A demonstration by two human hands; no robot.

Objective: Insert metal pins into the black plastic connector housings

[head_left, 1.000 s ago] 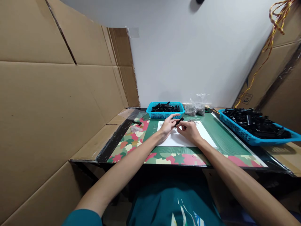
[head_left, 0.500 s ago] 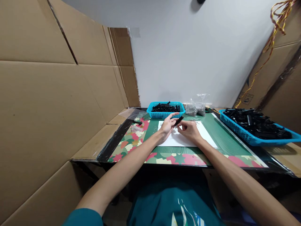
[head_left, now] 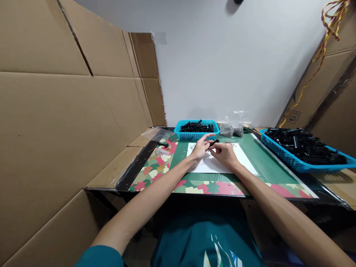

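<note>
My left hand (head_left: 200, 148) pinches a small black plastic part (head_left: 214, 142) over a white sheet of paper (head_left: 214, 164) on the green mat. My right hand (head_left: 226, 154) is closed next to it, fingertips meeting the same black part from the right. What the right fingers hold besides it is too small to see. A scatter of tiny metal pieces (head_left: 228, 142) lies on the paper just beyond my hands.
A small blue basket (head_left: 196, 130) of black parts stands at the back centre, clear bags (head_left: 232, 128) of small pieces beside it. A bigger blue basket (head_left: 303, 152) of black parts sits at the right. Cardboard walls (head_left: 69, 111) close the left; a patterned mat (head_left: 158, 163) covers the table.
The black part has tipped down slightly and my right hand has closed in on it; both hands stay over the paper.
</note>
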